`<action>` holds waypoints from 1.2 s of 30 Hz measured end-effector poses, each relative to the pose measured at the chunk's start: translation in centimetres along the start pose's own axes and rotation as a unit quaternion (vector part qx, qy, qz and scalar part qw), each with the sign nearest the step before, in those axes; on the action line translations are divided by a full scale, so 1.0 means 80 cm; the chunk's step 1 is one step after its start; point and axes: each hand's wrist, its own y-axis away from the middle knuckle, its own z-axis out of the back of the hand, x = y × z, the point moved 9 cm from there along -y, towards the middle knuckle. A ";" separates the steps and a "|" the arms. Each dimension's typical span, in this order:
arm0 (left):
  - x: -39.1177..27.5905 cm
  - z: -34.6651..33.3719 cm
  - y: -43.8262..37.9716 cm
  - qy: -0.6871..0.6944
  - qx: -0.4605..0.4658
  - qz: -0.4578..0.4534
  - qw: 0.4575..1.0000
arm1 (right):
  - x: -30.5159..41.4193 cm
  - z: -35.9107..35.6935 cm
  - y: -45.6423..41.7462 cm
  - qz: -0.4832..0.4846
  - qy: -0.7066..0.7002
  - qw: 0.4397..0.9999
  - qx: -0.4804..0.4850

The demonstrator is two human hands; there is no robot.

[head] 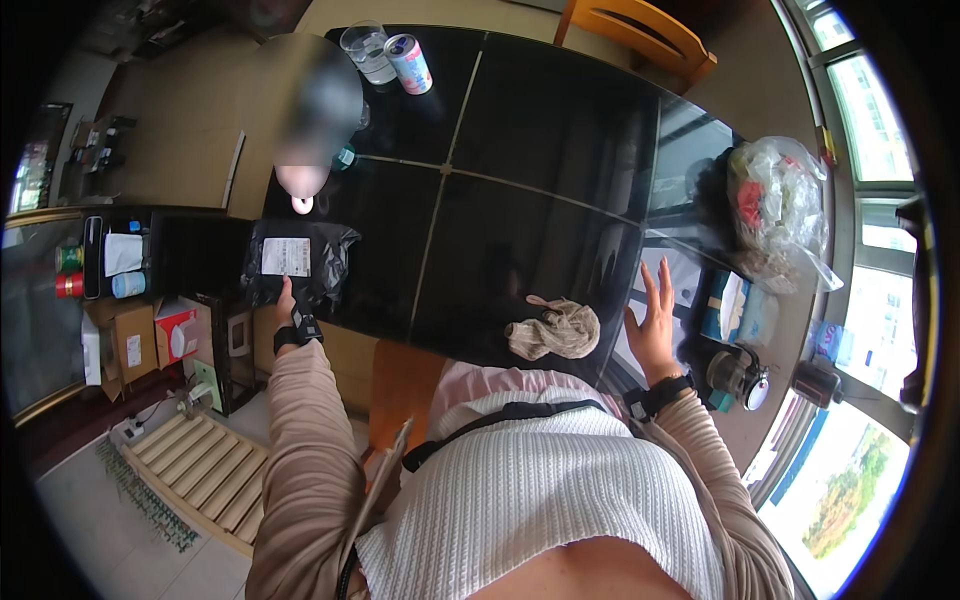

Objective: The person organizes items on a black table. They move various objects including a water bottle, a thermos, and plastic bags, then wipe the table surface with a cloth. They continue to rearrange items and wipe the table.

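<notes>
A black plastic mailing bag (337, 259) with a printed white label (286, 257) lies at the left end of a dark glossy table (510, 247). My left hand (286, 304) grips its near edge, thumb on top just below the label; the other fingers are hidden. On the right, my right hand (654, 330) is raised with fingers apart and nothing in it, over the table's right part. Between the hands, nearer the right one, a crumpled beige knitted cloth item (559, 330) rests by the table's front edge.
A glass (367, 56) and a drink can (409, 64) stand at the far left. To the right are a filled clear plastic bag (780, 206), a tissue pack (724, 306) and a glass pot (739, 377). A blurred rounded object (319, 105) rises behind the mailing bag.
</notes>
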 end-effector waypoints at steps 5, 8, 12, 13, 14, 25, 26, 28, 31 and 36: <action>-0.016 -0.054 0.069 0.031 -0.027 0.020 0.999 | 0.004 -0.007 -0.004 -0.001 -0.006 1.000 0.022; -0.030 -0.060 0.093 0.116 -0.059 0.002 0.991 | 0.002 -0.013 0.004 -0.005 -0.021 0.999 0.029; -0.053 -0.088 0.153 0.197 0.007 -0.052 0.979 | 0.018 -0.014 0.000 0.019 -0.031 0.999 0.032; -0.058 -0.094 0.175 0.188 0.014 -0.046 0.981 | 0.024 -0.014 -0.002 0.030 -0.034 0.999 0.030; -0.060 -0.117 0.216 0.171 0.000 0.001 0.985 | 0.027 -0.012 -0.004 0.031 -0.048 0.998 0.023; -0.020 -0.353 0.410 -0.047 0.249 -0.102 0.962 | 0.208 -0.034 -0.047 0.216 -0.238 0.924 0.208; -0.017 -0.381 0.430 -0.106 0.287 -0.124 0.944 | 0.212 -0.026 -0.057 0.211 -0.235 0.931 0.183; -0.014 -0.426 0.462 -0.247 0.372 -0.164 0.880 | 0.209 -0.009 -0.081 0.167 -0.208 0.952 0.152; -0.027 -0.479 0.525 -0.346 0.395 -0.268 0.808 | 0.174 -0.010 -0.099 -0.029 -0.231 0.941 0.247; -0.033 -0.524 0.587 -0.326 0.433 -0.456 0.705 | 0.153 -0.006 -0.074 0.004 -0.492 0.854 0.169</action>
